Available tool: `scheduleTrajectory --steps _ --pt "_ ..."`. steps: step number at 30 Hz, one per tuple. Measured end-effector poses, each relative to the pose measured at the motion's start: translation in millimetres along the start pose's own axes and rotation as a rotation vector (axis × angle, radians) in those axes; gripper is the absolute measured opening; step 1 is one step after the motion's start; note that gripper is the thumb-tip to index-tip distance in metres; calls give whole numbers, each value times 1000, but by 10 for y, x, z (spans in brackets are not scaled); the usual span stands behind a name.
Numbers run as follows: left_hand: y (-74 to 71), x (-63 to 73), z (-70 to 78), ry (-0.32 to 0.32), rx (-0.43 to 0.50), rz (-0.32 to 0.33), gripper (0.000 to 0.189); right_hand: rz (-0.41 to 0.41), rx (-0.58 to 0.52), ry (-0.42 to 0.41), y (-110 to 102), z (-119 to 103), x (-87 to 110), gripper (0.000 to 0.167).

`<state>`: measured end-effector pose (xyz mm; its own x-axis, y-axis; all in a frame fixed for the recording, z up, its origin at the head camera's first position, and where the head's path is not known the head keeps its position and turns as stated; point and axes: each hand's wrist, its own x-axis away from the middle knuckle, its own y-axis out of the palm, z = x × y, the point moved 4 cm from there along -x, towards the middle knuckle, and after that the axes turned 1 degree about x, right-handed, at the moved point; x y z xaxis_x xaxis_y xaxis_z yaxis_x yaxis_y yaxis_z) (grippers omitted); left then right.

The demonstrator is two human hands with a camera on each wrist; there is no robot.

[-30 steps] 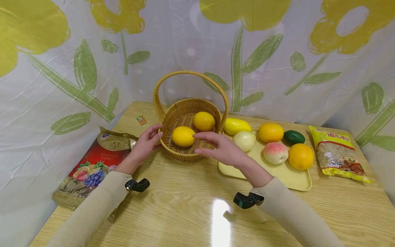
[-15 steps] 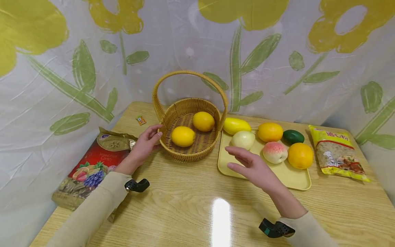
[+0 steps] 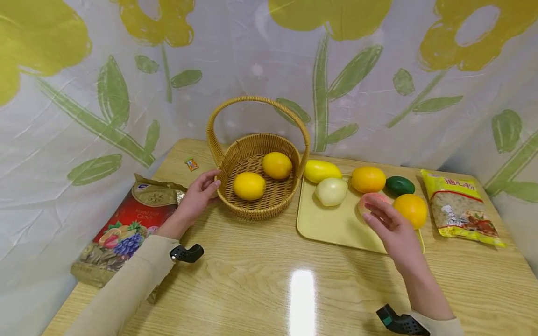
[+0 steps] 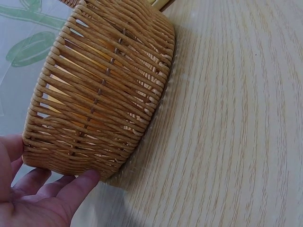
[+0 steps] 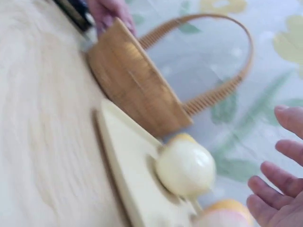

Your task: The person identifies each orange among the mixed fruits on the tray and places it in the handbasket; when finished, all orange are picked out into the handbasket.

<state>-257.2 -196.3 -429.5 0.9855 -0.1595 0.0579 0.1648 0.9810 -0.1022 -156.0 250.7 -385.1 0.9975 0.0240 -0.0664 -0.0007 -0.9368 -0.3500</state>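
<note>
A woven basket [image 3: 258,213] with a tall handle stands at the middle of the table and holds two yellow-orange fruits, one in front [image 3: 250,186] and one behind [image 3: 277,165]. My left hand [image 3: 199,198] touches the basket's left side at the rim; in the left wrist view its fingers [image 4: 79,189] lie against the outer wicker. Over a pale yellow tray [image 3: 332,228] hovers my right hand [image 3: 395,233], fingers slightly bent and apart, partly hiding a pink peach [image 3: 364,201]. Nothing shows in its grasp. A pale round fruit [image 3: 331,192] sits on the tray.
Around the tray lie a long yellow fruit [image 3: 322,171], an orange mango-like fruit [image 3: 368,179], a dark green fruit [image 3: 400,186] and an orange [image 3: 411,211]. A yellow-topped food bag [image 3: 460,207] lies right, a candy bag [image 3: 130,224] left. A small wrapped sweet [image 3: 191,164] lies behind.
My right hand has moved away from the basket's front, rightward across the tray to above the peach. The left hand has stayed at the basket's rim.
</note>
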Motion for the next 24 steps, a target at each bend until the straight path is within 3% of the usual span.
scheduleTrajectory --steps 5,9,12,16,24 --pt "9 0 5 8 -1 -8 51 196 -73 50 -388 87 3 53" --pt "15 -2 -2 7 -5 -3 51 328 -15 162 -685 189 -19 57" --pt "17 -4 -11 8 -5 2 51 363 37 243 -854 280 -43 61" --pt "23 -12 -22 8 -3 -1 50 310 101 322 -985 433 -70 70" --pt "10 6 0 -4 2 5 50 101 141 315 -1004 713 -165 89"
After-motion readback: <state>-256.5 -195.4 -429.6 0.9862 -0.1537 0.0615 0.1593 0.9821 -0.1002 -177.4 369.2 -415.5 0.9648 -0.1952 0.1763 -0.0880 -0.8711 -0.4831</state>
